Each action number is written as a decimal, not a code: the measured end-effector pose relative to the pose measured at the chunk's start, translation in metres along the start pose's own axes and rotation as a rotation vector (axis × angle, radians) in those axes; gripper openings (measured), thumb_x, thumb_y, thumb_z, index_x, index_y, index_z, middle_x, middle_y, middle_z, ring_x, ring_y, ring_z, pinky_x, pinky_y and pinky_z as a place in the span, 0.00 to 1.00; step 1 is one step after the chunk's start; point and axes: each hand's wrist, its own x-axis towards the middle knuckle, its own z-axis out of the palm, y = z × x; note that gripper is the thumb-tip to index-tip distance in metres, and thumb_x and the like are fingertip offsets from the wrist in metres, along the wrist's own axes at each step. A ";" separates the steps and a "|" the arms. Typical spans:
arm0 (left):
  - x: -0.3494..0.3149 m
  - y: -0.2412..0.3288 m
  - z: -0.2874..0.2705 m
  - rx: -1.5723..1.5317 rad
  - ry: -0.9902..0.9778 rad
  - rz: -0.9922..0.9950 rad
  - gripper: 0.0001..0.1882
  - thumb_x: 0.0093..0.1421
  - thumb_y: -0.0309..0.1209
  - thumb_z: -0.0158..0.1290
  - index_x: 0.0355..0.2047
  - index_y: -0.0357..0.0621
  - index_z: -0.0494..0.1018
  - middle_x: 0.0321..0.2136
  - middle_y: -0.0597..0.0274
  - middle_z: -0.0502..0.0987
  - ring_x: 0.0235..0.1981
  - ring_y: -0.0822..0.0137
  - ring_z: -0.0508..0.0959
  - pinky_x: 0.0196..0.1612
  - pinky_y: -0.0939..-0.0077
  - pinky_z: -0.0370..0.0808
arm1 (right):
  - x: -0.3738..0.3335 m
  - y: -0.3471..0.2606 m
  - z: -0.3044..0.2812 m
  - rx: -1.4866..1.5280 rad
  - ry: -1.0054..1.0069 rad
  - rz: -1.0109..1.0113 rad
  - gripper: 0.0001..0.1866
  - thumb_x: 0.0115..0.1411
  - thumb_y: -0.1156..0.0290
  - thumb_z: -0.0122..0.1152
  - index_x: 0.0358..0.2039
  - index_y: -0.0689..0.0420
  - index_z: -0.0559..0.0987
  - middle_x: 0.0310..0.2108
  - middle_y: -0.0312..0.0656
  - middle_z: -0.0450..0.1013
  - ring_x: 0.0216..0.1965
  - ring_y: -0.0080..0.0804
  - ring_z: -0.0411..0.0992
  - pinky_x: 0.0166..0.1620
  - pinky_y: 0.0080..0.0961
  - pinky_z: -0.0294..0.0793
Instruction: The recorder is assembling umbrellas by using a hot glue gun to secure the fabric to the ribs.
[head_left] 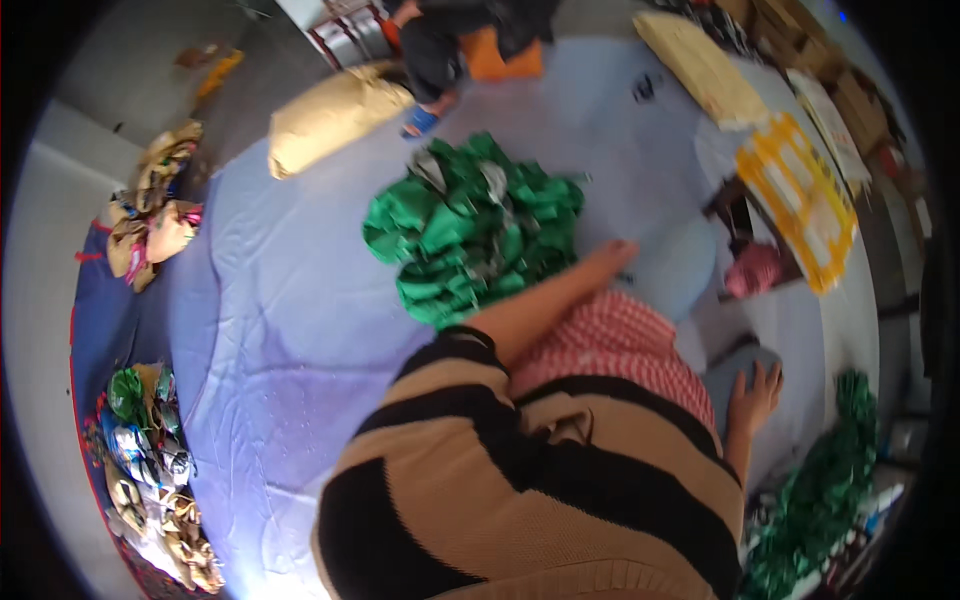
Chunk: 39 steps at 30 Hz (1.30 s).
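Observation:
A heap of crumpled, shiny green pieces with some silver-grey bits lies on the blue sheet in front of me. My left arm reaches across my body, and my left hand is just right of the heap, over a pale blue rounded shape. Its fingers are small and blurred, so their grip is unclear. My right hand is down at my right side with its fingers spread, against a grey rounded surface. Red-and-white checked cloth covers my lap.
A person in dark trousers and a blue slipper sits at the far side. Tan sacks lie nearby. A yellow plastic frame leans at right. Packed bundles line the left edge; a green tinsel-like bundle lies lower right.

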 end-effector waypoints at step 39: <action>0.014 -0.186 0.007 0.655 0.110 -0.360 0.32 0.42 0.30 0.70 0.44 0.36 0.65 0.43 0.42 0.70 0.47 0.41 0.72 0.48 0.54 0.72 | -0.005 -0.004 -0.039 0.123 -0.127 0.033 0.22 0.62 0.64 0.57 0.56 0.54 0.74 0.66 0.51 0.58 0.67 0.52 0.54 0.67 0.46 0.51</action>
